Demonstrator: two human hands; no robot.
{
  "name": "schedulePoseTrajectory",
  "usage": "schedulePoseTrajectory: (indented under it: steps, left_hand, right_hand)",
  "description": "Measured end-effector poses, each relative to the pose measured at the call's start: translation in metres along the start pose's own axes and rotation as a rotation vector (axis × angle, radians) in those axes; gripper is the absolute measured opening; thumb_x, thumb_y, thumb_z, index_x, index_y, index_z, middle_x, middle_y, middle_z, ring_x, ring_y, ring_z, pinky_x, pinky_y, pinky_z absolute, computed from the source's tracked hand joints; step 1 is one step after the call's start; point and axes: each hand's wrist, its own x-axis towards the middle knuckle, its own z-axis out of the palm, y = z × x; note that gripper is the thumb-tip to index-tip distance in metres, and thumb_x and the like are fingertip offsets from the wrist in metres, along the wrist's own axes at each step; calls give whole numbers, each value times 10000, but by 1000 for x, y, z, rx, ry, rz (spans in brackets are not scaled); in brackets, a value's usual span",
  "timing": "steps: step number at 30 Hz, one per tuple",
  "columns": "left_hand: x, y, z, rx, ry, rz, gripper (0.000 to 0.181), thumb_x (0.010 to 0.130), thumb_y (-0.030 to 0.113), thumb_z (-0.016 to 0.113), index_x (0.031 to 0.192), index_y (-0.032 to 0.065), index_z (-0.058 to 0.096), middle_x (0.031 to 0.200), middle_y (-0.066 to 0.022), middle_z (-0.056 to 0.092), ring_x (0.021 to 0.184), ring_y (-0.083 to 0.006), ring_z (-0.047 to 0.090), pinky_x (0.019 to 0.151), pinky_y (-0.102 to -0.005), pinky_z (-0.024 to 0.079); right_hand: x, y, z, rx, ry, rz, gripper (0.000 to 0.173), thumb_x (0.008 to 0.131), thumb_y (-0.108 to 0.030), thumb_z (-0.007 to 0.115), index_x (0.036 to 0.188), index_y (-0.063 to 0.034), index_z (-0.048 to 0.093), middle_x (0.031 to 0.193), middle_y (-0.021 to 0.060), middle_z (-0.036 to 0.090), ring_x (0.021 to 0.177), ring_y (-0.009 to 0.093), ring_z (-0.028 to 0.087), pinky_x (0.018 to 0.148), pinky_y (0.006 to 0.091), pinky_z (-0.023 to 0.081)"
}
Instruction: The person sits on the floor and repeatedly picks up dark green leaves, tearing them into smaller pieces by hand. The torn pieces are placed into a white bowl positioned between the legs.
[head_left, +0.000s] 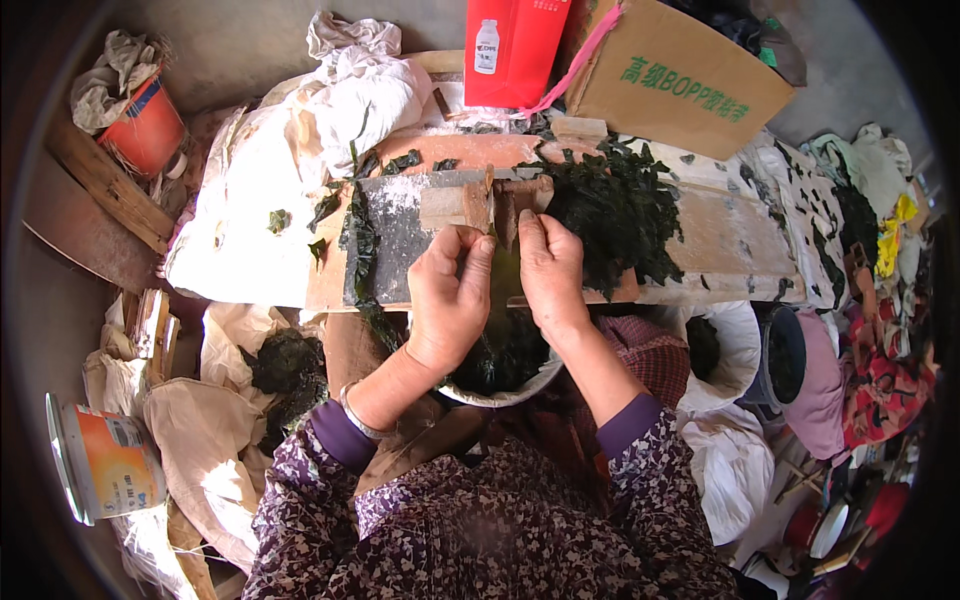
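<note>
A thin, translucent olive-green sheet of seaweed (505, 281) hangs between my two hands over the work board's front edge. My left hand (448, 292) pinches its left side between thumb and forefinger. On its right side, my right hand (551, 270) grips it with the thumb on top. Just beyond my fingertips, a narrow upright blade-like piece (490, 196) stands by a wooden block (450, 206). Dark wet seaweed is heaped in a pile (619, 214) right of the block. Below my hands sits a white-rimmed bucket (501, 400) holding more seaweed.
A long seaweed strip (364, 247) drapes over the board (397, 262) at left. Behind stand a red box (510, 56) and a cardboard carton (675, 82). White sacks (360, 97) lie back left. A lined bucket (739, 349) is at right, a paint pail (112, 461) at lower left.
</note>
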Motion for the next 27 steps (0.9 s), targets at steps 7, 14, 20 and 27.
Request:
schedulePoseTrajectory:
  steps: [7, 14, 20, 27]
  left_hand:
    - [-13, 53, -17, -230, 124, 96, 114, 975, 81, 658, 918, -10, 622, 779, -25, 658, 699, -65, 560, 643, -241, 482]
    - [-5, 58, -43, -326, -38, -251, 191, 1014, 146, 623, 914, -16, 634, 785, 38, 600, 706, -32, 465, 626, -214, 423]
    - [-18, 66, -56, -589, -34, -363, 241, 1018, 227, 639, 954, -4, 673, 835, 6, 659, 718, -64, 556, 671, -253, 487]
    - [-61, 76, -90, -1151, -352, -741, 528, 939, 466, 691, 1244, 39, 636, 1185, -98, 684, 1098, -228, 650, 954, -392, 522]
  right_hand:
    - [-32, 0, -6, 753, -155, 636, 443, 1038, -494, 514, 799, -132, 608, 692, -18, 558, 597, 98, 535, 521, 274, 411]
    - [-78, -60, -41, 23, -547, -256, 572, 922, -492, 724, 1109, 35, 605, 744, -31, 433, 701, 45, 411, 612, 218, 372]
    - [-86, -87, -49, -398, -532, -696, 305, 898, -217, 761, 974, 15, 579, 785, 135, 593, 702, 334, 589, 650, 402, 465]
    - [-94, -122, -51, -210, -801, -274, 301, 1023, -218, 606, 896, 46, 534, 734, 133, 489, 655, 227, 447, 616, 340, 419]
